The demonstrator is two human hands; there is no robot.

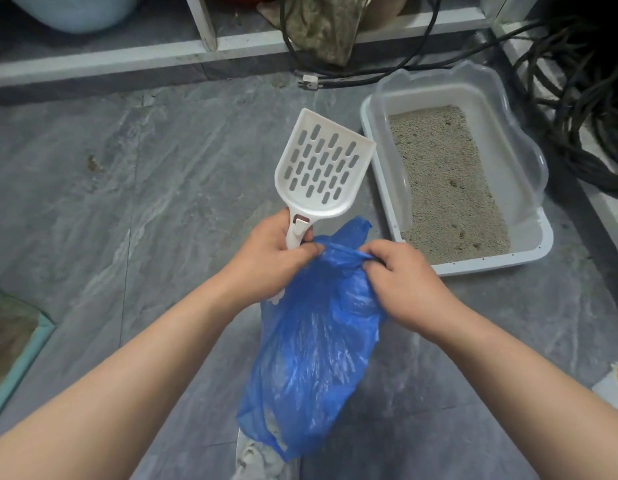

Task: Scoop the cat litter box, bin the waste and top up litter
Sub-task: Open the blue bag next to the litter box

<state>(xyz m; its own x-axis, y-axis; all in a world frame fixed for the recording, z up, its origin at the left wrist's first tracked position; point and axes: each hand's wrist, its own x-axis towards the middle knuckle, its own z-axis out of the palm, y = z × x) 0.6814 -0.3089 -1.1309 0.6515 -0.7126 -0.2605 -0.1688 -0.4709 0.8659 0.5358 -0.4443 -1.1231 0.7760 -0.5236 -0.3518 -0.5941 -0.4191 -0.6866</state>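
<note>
The left hand (270,251) grips the handle of a white slotted litter scoop (323,166) and, with the same curled fingers, pinches one edge of a blue plastic bag (312,358), while the right hand (401,277) pinches the opposite edge of the bag's mouth, the two hands near each other at the frame's centre. The scoop's blade points up toward 12 o'clock, its slots showing the floor behind and nothing lying in it. The bag hangs down from both hands toward 6 o'clock, thin and crinkled, with some pale matter showing through near its bottom. The litter box (519,258), white with a clear raised rim, sits on the grey stone-patterned floor (127,174) at about 2 o'clock from the hands, well apart from the scoop, its bed of beige litter (442,181) marked by a few small dents. Black cables (577,109) coil at 2 o'clock beyond the box, a white plug (311,82) lies at 12 o'clock, and a teal-edged mat (20,344) shows at 9 o'clock.
</note>
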